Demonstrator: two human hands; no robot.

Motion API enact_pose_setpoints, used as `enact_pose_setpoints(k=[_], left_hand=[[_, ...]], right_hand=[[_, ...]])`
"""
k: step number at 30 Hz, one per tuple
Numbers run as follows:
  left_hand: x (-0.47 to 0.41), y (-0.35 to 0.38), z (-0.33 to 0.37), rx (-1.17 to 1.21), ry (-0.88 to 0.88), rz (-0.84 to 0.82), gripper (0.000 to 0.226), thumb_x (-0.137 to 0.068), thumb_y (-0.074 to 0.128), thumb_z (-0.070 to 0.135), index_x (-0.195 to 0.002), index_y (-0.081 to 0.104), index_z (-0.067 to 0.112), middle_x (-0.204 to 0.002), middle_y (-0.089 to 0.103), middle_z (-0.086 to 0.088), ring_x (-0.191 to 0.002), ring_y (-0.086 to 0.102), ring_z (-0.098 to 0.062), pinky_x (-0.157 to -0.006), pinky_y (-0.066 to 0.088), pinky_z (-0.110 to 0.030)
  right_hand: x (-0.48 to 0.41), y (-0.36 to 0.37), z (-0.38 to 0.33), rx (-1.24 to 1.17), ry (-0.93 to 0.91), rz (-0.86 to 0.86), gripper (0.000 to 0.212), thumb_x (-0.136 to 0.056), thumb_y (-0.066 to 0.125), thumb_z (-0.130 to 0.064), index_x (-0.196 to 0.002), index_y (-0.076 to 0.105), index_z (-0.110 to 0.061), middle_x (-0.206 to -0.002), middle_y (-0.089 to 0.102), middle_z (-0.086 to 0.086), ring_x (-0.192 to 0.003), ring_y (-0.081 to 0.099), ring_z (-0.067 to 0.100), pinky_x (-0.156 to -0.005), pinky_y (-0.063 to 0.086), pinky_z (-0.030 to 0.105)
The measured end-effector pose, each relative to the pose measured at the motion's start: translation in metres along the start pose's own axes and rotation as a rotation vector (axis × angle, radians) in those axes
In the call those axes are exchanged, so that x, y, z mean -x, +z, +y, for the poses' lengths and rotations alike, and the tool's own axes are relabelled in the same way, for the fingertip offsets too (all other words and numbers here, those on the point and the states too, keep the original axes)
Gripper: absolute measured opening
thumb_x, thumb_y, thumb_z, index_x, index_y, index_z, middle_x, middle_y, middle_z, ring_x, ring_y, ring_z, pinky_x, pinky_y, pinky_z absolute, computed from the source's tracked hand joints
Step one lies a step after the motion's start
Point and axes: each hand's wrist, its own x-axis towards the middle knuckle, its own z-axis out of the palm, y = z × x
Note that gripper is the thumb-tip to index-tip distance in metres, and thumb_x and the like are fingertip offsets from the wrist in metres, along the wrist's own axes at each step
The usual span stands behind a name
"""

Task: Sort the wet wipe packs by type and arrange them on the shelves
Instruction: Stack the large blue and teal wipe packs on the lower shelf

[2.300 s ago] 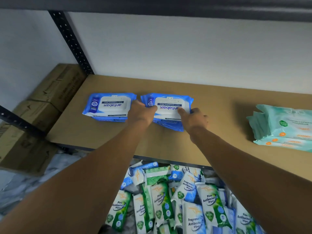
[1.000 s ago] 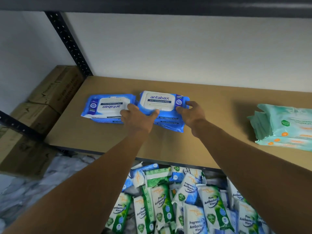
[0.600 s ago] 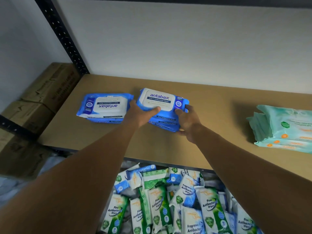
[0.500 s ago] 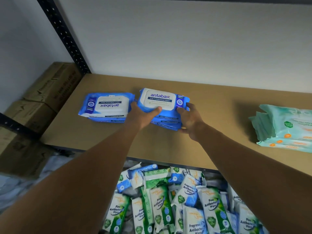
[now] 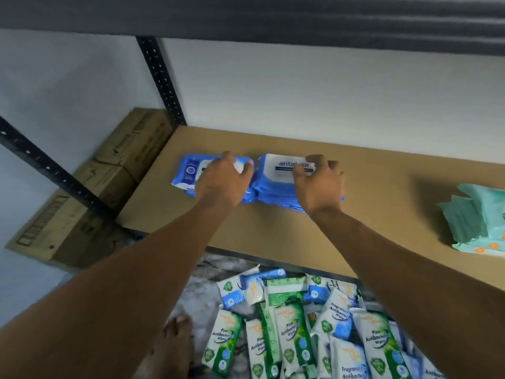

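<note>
The left hand [image 5: 224, 179] grips the left blue pack [image 5: 188, 170]; at its 3 o'clock, the right hand [image 5: 318, 184] grips the blue stack [image 5: 274, 186].

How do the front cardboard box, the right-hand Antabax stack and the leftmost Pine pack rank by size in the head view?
Largest: front cardboard box.
Then Antabax stack and leftmost Pine pack, alike: the right hand hides part of the stack, and the pack lies nearer the camera.

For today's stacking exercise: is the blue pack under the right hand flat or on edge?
Flat: the blue plastic wipe pack lies white lid upward on other blue packs.
</note>
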Motion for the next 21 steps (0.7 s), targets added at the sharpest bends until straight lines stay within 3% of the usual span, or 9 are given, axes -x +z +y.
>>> enact_pose_setpoints(k=[2, 4, 7, 11, 14, 18, 21], left_hand=[[-0.014, -0.01, -0.031, 0.039, -0.07, 0.055, 0.044, -0.095, 0.05, 0.046, -0.12, 0.057, 0.011, -0.117, 0.063, -0.014, -0.108, 0.06, -0.033, -0.087, 0.047, -0.039], [-0.024, -0.014, -0.06, 0.054, -0.108, 0.073, 0.039, -0.097, 0.051, 0.038, -0.117, 0.059, 0.006, -0.119, 0.063, -0.016, -0.109, 0.058, -0.033, -0.09, 0.044, -0.037], [-0.031, -0.011, -0.095, 0.162, -0.178, 0.064, 0.04, -0.095, 0.056, 0.03, -0.125, 0.054, 0.004, -0.126, 0.057, -0.018, -0.113, 0.055, -0.034, -0.092, 0.041, -0.036], [-0.051, -0.004, -0.12, 0.279, -0.157, -0.007, 0.052, -0.092, 0.063, 0.031, -0.136, 0.05, 0.005, -0.131, 0.056, -0.014, -0.109, 0.059, -0.026, -0.074, 0.038, -0.019], [-0.067, 0.006, -0.128, 0.405, -0.154, -0.073, 0.052, -0.088, 0.069, 0.031, -0.129, 0.053, 0.004, -0.12, 0.064, -0.009, -0.087, 0.065, -0.016, -0.055, 0.041, -0.007], [-0.078, 0.023, -0.138, 0.531, -0.172, -0.066, 0.057, -0.078, 0.077, 0.045, -0.119, 0.06, 0.009, -0.105, 0.071, -0.006, -0.076, 0.072, -0.009, -0.05, 0.05, -0.014], [-0.073, 0.02, -0.134, 0.561, -0.207, -0.059, 0.061, -0.079, 0.08, 0.028, -0.13, 0.052, 0.009, -0.116, 0.064, -0.002, -0.093, 0.067, -0.015, -0.068, 0.05, -0.022]], right_hand=[[0.018, 0.021, -0.019, -0.129, -0.065, -0.059, 0.023, -0.091, 0.056, -0.028, -0.108, 0.066, -0.015, -0.113, 0.063, 0.01, -0.105, 0.057, 0.029, -0.089, 0.042, 0.032], [0.033, 0.044, -0.031, -0.166, 0.01, -0.226, 0.021, -0.093, 0.054, -0.03, -0.1, 0.067, -0.016, -0.103, 0.07, 0.006, -0.095, 0.061, 0.026, -0.08, 0.045, 0.03], [0.049, 0.077, -0.039, -0.216, 0.173, -0.374, 0.026, -0.092, 0.054, -0.035, -0.108, 0.067, -0.018, -0.106, 0.071, 0.006, -0.101, 0.063, 0.028, -0.09, 0.051, 0.036], [0.061, 0.113, -0.048, -0.34, 0.321, -0.401, 0.05, -0.089, 0.057, -0.04, -0.134, 0.049, -0.019, -0.121, 0.064, 0.005, -0.112, 0.061, 0.029, -0.101, 0.047, 0.044], [0.066, 0.133, -0.052, -0.467, 0.411, -0.395, 0.07, -0.071, 0.056, -0.051, -0.136, 0.037, -0.032, -0.12, 0.064, 0.004, -0.109, 0.064, 0.033, -0.098, 0.051, 0.049], [0.068, 0.153, -0.046, -0.561, 0.419, -0.352, 0.085, -0.06, 0.059, -0.058, -0.139, 0.034, -0.039, -0.123, 0.062, -0.003, -0.113, 0.064, 0.03, -0.099, 0.051, 0.049], [0.068, 0.163, -0.044, -0.565, 0.407, -0.361, 0.096, -0.051, 0.053, -0.065, -0.141, 0.032, -0.04, -0.125, 0.063, -0.004, -0.116, 0.062, 0.029, -0.099, 0.051, 0.049]])
